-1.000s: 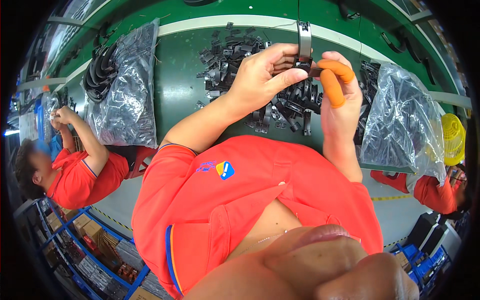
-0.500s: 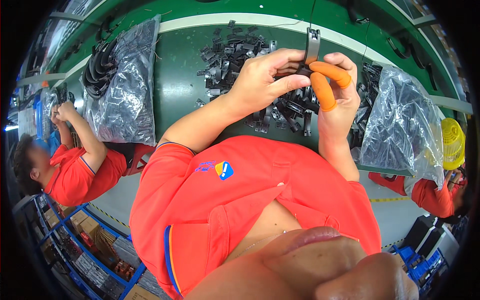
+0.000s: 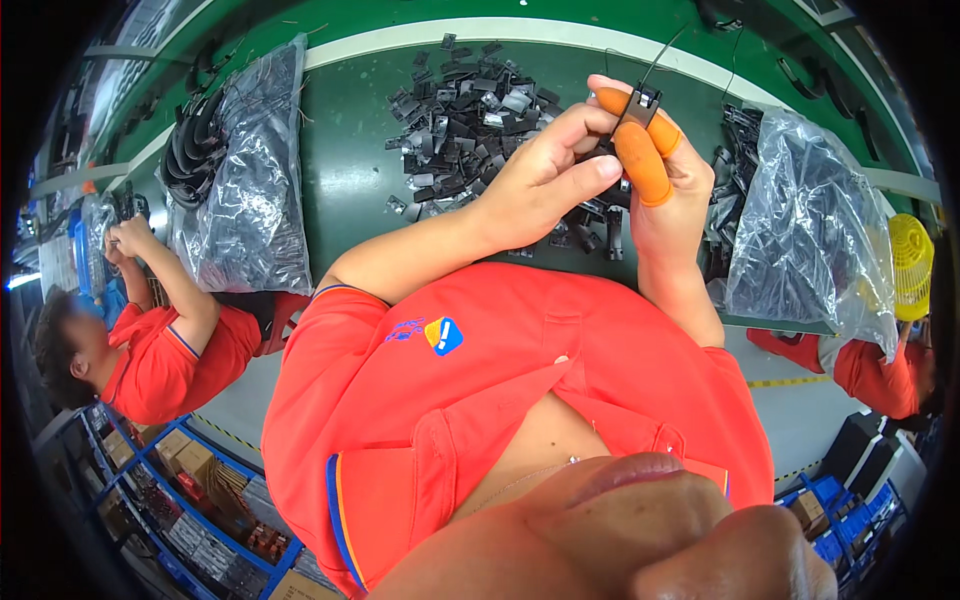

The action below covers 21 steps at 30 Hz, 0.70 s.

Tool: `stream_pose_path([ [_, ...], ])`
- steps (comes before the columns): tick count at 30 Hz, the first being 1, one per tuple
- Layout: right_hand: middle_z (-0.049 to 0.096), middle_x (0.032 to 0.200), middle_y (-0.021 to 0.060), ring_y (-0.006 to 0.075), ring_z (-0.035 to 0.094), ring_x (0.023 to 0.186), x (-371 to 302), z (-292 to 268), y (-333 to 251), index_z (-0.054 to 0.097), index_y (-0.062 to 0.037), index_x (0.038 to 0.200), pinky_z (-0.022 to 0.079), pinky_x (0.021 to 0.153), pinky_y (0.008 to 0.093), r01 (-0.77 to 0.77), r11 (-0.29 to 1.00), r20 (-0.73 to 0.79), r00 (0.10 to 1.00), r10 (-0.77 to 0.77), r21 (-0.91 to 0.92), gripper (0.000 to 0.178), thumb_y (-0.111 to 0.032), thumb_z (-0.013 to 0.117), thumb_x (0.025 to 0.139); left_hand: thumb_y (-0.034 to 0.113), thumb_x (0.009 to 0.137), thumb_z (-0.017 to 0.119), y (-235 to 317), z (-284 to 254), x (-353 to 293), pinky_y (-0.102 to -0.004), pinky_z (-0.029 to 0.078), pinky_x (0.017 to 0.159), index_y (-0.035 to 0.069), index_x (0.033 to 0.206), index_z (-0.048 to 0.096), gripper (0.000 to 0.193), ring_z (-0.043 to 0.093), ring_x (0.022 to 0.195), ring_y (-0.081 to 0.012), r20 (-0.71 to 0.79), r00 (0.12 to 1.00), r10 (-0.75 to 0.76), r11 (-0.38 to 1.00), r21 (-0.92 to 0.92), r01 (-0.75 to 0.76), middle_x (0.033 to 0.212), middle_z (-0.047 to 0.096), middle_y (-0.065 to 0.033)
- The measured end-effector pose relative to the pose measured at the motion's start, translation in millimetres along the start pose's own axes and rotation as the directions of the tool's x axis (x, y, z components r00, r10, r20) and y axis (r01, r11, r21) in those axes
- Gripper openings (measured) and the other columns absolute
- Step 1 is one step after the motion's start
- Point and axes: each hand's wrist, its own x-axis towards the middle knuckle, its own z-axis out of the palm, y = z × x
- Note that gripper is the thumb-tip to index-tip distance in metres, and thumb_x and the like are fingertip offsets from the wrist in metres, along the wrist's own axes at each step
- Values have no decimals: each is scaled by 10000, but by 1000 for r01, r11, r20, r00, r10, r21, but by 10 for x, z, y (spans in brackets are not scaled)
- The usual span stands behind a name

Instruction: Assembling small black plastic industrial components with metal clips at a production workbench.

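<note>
Both hands meet above the table at the near side of a heap of small black parts (image 3: 460,120). Between them is a narrow black part (image 3: 641,103) with a thin wire at its upper end, tilted up to the right. My right hand (image 3: 672,190), with orange finger cots on its fingers, pinches this part near its upper end. My left hand (image 3: 545,175) is closed around the lower end, its thumb toward the right hand. That lower end is mostly hidden behind the fingers. More black parts (image 3: 613,235) lie beneath the hands.
A clear plastic bag (image 3: 262,170) and curved black pieces (image 3: 192,150) lie left on the green table (image 3: 345,150). Another clear bag (image 3: 800,230) lies right, near a yellow basket-like object (image 3: 911,265). Co-workers in red (image 3: 175,355) are at both sides.
The black part has tipped to the right and sunk lower between my hands. My right fingers have moved up around its upper end, one now behind it.
</note>
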Motion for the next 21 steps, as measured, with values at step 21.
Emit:
stream_pose_path([
  [21,618,1077,64,82,599,909,-96,-160,58,567,5,1092,455,744,167,-65,996,114,992,57,63,374,-53,706,750,313,955,443,-161,-52,57,-303,452,872,-39,1134,528,404,576,991,-165,62,998,-24,993,-110,31,1066,610,-106],
])
